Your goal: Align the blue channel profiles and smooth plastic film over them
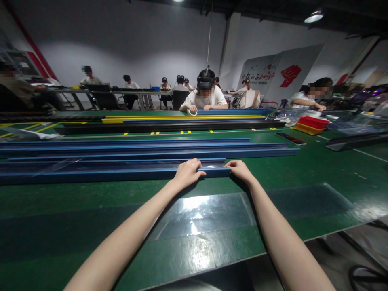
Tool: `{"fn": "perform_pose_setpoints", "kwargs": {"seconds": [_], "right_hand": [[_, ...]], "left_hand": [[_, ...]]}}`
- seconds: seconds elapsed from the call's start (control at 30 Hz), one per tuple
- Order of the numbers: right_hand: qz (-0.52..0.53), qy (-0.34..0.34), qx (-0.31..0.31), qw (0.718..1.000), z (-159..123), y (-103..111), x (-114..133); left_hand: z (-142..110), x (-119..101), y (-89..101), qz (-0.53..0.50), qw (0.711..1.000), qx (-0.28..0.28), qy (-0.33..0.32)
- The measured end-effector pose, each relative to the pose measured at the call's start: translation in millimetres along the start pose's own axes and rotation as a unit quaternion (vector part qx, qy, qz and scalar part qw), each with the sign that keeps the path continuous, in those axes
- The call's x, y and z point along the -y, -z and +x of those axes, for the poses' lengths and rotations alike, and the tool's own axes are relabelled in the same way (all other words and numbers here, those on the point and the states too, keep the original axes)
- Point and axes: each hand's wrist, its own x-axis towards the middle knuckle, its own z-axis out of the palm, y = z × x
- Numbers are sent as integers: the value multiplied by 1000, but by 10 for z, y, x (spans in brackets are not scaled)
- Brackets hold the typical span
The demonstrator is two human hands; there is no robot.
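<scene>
A long blue channel strip (121, 176) lies across the green table, with clear plastic film (212, 165) showing inside its right end. My left hand (188, 173) is closed over the front wall of this strip, thumb on the near side and fingers curled inside. At the strip's right tip, my right hand (241, 169) has its fingers pinched together; what lies between the fingertips is too small to make out. Closer to me, a flat clear plastic sheet (206, 214) rests on the table under my forearms.
More blue channel strips (266, 152) lie just behind, then black and yellow strips (182, 118). To the right are a phone (290, 139), red and yellow bins (311, 124) and a dark strip (357, 139). A person (209, 97) in a white shirt works across the green table (333, 169).
</scene>
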Motion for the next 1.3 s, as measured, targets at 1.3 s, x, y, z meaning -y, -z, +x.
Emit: {"fn": "perform_pose_setpoints", "kwargs": {"seconds": [1.3], "right_hand": [[1, 15, 1, 1000, 0, -9, -13]], "left_hand": [[-14, 52, -77, 85, 992, 34, -91]]}}
